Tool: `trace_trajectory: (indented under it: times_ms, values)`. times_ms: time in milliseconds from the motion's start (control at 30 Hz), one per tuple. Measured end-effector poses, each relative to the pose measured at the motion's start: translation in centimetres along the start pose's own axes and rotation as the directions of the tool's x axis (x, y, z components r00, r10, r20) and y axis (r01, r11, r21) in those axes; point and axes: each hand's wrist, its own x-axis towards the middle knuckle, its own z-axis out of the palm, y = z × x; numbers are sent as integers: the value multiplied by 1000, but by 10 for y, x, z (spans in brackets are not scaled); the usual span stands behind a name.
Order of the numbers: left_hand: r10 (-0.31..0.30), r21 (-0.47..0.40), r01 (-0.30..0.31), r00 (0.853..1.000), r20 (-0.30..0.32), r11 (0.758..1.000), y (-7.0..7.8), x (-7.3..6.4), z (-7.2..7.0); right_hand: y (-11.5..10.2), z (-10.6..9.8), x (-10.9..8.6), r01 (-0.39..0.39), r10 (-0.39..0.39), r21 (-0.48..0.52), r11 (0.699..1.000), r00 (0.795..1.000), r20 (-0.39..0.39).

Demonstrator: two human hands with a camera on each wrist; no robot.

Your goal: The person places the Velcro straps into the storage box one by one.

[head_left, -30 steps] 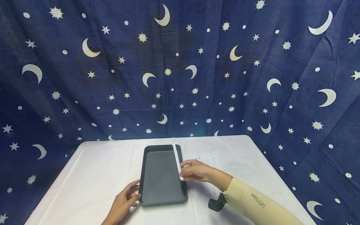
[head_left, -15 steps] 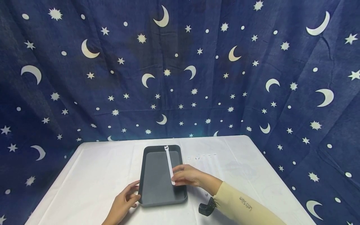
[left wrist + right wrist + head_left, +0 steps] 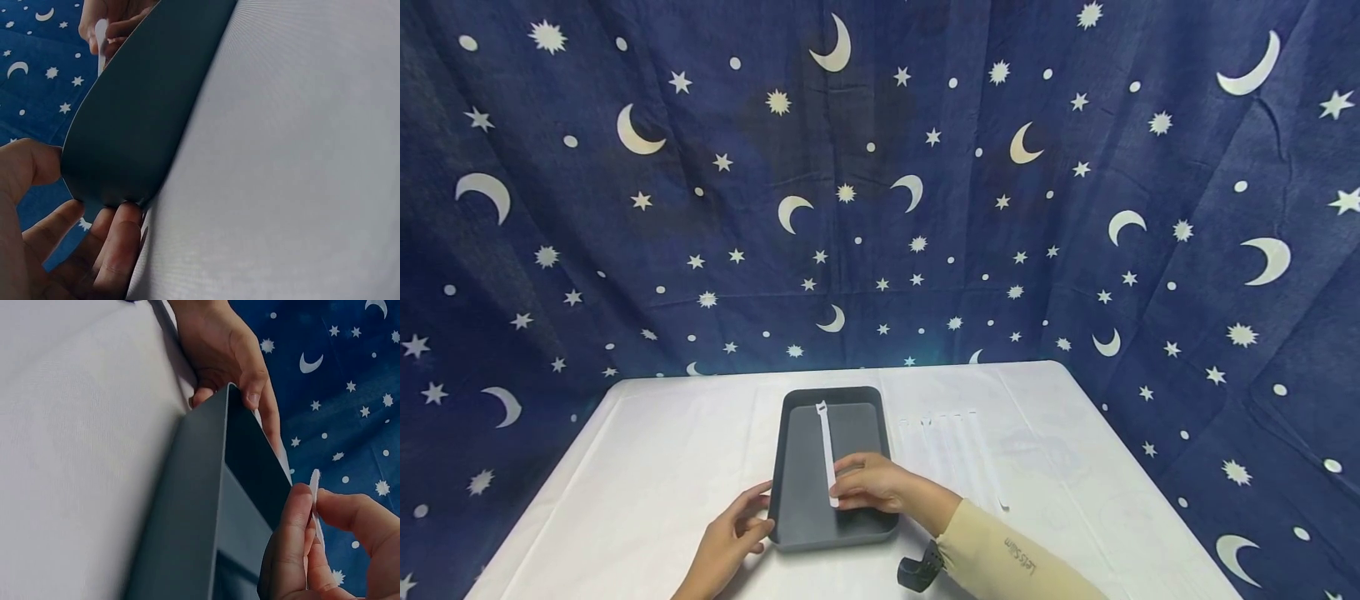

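Note:
A dark grey rectangular tray (image 3: 801, 475) lies on the table. My left hand (image 3: 726, 537) holds its near left corner; in the left wrist view the thumb is at the rim and the fingertips are against the outer wall (image 3: 137, 112). Over the tray's floor, my right hand (image 3: 872, 483) pinches the near end of a white cable tie (image 3: 827, 442) between thumb and fingers. The slotted head of the tie points away, toward the tray's far side. From the right wrist view, the tie (image 3: 315, 487) shows edge-on between the fingertips. Whether it touches the tray floor is unclear.
Several more white cable ties (image 3: 957, 454) lie side by side on the white tablecloth (image 3: 685, 433), right of the tray. A dark blue curtain (image 3: 737, 208) with moons and stars hangs behind the table. A black strap device (image 3: 919, 572) sits at the right wrist.
My right hand has moved left and slightly nearer with the cable tie, from the tray's right wall to over the middle of its floor. The left hand and tray have stayed put.

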Motion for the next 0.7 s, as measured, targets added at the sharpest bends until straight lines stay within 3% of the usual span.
trace_trajectory:
  times_ms: [467,700]
  values:
    - [25,-15,-25,1000,1,1000,0,0,0,11,21,17,-36,38,47,998,998,-52]
    - [31,-20,-31,1000,5,999,-1,1,0,11,33,26,-11,13,48,999,998,-60]
